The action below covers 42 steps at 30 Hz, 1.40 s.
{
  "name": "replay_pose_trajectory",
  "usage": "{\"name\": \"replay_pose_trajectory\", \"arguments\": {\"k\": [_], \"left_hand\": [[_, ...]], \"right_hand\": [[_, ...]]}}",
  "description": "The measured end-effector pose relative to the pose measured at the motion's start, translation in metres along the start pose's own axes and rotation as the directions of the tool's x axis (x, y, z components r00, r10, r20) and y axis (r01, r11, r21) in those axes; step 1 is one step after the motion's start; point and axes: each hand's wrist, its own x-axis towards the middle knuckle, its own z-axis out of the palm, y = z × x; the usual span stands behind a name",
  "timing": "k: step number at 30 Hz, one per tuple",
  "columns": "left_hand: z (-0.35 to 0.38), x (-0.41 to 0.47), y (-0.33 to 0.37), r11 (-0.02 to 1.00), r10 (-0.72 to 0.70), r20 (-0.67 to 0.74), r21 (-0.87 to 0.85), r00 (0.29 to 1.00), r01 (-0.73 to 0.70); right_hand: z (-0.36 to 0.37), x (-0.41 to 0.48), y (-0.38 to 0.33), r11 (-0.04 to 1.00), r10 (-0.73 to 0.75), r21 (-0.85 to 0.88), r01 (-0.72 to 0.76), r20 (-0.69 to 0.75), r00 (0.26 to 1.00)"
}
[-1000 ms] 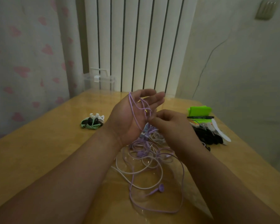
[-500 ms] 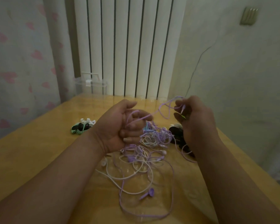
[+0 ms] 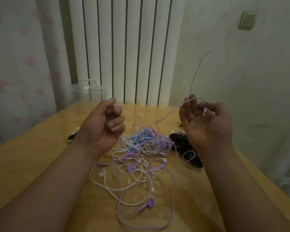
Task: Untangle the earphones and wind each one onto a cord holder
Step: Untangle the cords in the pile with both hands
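You are mid-untangling: one purple cord (image 3: 168, 113) runs between your hands, above the tangle (image 3: 141, 148) on the tabletop (image 3: 32, 156). Your left hand (image 3: 105, 126), at 10 o'clock of the heap, has its grip closed round the cord. Your right hand (image 3: 206, 126), at 2 o'clock, is palm up with the plug (image 3: 204, 112) hooked over curled fingers; I cannot tell if it pinches. Next, I judge, work the earbuds free.

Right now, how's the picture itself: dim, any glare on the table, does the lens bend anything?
Head view: dim, warm light; soft glare at the far edge of the table; the wide lens stretches the forearms at the bottom; the purple cord between left hand and right hand reads sharp.
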Motion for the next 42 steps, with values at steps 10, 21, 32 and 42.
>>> {"name": "replay_pose_trajectory", "arguments": {"k": [10,21,32,42], "left_hand": [[0.011,-0.005,0.012,0.984,0.138,0.026,0.107,0.99,-0.14],[0.058,-0.004,0.016,0.514,0.01,0.233,0.833,0.973,-0.204],[-0.017,-0.012,0.012,0.359,-0.074,0.124,0.929,0.99,-0.089],[-0.014,-0.006,0.015,0.693,0.07,0.258,0.683,0.964,-0.233]], "right_hand": [[-0.002,0.005,0.006,0.858,0.046,-0.514,-0.029,0.021,0.999],[0.009,-0.017,0.034,0.224,0.047,-0.889,0.399,0.419,0.907],[0.007,-0.001,0.009,0.952,-0.065,-0.296,0.082,0.066,0.996],[-0.004,0.0,0.025,0.517,0.065,-0.839,-0.172,-0.161,0.985]]}}
